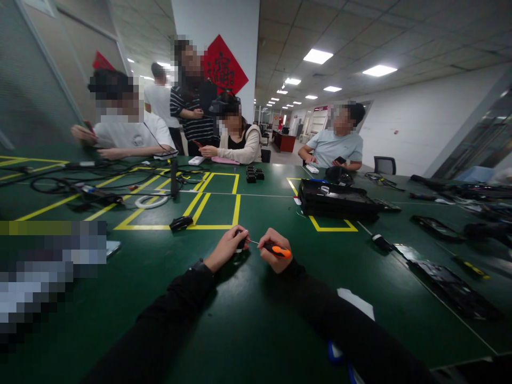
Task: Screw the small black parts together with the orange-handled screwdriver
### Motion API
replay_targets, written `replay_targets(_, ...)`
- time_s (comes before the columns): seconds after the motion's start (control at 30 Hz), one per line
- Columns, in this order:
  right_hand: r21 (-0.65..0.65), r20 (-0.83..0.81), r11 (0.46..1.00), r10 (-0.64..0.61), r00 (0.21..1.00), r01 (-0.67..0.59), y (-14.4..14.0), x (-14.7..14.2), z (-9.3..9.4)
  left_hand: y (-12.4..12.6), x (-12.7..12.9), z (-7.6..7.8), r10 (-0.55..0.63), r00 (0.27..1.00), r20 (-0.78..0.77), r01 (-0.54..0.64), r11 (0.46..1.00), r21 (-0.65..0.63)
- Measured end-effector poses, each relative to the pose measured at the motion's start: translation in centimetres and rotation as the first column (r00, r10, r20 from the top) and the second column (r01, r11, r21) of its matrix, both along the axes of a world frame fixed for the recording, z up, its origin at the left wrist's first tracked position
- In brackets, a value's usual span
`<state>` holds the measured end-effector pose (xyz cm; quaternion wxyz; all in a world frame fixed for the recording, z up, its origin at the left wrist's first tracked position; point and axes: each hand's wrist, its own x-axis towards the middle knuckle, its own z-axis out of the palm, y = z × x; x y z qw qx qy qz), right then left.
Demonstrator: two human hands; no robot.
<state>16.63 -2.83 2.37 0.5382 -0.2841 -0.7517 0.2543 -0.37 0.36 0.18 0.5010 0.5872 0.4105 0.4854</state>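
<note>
My right hand (272,249) is closed around the black and orange handle of a screwdriver (283,251). The thin metal shaft points left, toward my other hand. My left hand (229,246) grips a small black object (240,241), partly hidden by the fingers, so its kind is unclear. The screwdriver's tip ends at or very near this object; actual contact cannot be made out. Both hands are just above the green table (256,330), in the middle of the view.
Ahead lie a black part (181,223), a white cable coil (152,200), small black blocks (254,174) and a black tray (338,200). Disassembled black parts (448,282) and a yellow-black tool (471,266) lie right. White paper (357,303) is by my right forearm. Several people sit or stand across the table.
</note>
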Motion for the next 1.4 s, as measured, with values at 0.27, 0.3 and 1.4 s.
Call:
replay_targets(0.27,-0.015,0.005,1.0,0.018,1.0,-0.018,-0.1,0.3,0.2,-0.3,0.0,0.3,-0.011,1.0,-0.01,0.011,0.999,0.033)
replay_targets(0.3,-0.056,-0.014,0.998,0.023,1.0,-0.024,0.0,0.3,0.0,-0.4,0.1,0.4,-0.015,1.0,-0.012,0.015,0.999,0.032)
replay_targets(1.4,-0.341,-0.134,0.937,0.027,0.991,-0.071,1.2,0.4,-1.0,-0.7,0.1,0.7,0.01,1.0,0.01,-0.01,1.0,-0.018)
